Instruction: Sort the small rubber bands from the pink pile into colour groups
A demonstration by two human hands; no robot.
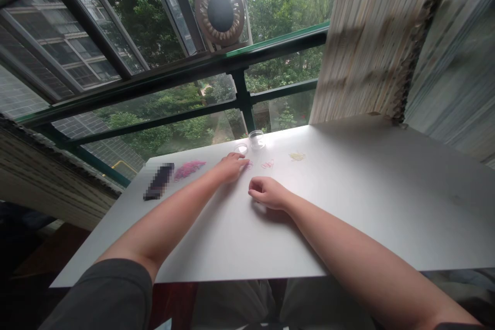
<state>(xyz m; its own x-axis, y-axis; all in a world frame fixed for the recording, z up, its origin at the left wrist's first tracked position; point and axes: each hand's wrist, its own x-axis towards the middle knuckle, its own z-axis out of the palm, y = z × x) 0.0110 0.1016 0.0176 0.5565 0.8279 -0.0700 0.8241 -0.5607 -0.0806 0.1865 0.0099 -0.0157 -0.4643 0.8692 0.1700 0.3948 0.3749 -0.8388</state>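
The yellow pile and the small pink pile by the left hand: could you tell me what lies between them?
A loose pink pile lies between them on the table, seen in the head view.

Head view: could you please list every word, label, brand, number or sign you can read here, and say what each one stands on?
None can be read.
The dark flat thing on the table is pixelated, so any print on it is unreadable.
The fan on the window rail shows no lettering.
The clear cup and lid by the left hand bear no label.

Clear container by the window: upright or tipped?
Upright. The clear container stands on the white table, its round rim facing up. Contents: cannot tell.
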